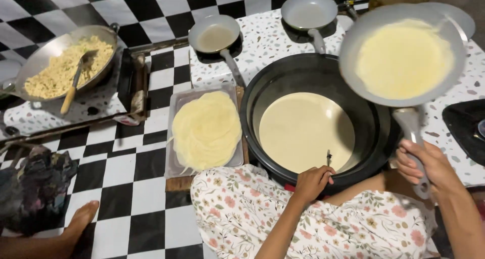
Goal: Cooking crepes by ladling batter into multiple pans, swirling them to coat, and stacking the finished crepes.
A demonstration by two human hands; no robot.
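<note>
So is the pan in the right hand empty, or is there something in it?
Not empty: the grey pan held by the right hand has a thin pale-yellow crepe across its base.

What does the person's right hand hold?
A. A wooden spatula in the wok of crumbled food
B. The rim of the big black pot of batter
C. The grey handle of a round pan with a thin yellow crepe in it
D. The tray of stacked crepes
C: the right hand grips the grey handle of the round pan, raised over the big black pot, with a thin yellow crepe inside.

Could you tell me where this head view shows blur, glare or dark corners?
Head view: the raised pan in the right hand is softly blurred; mild sheen on the batter in the black pot; top right corner falls dark; left hand sharp.
</note>
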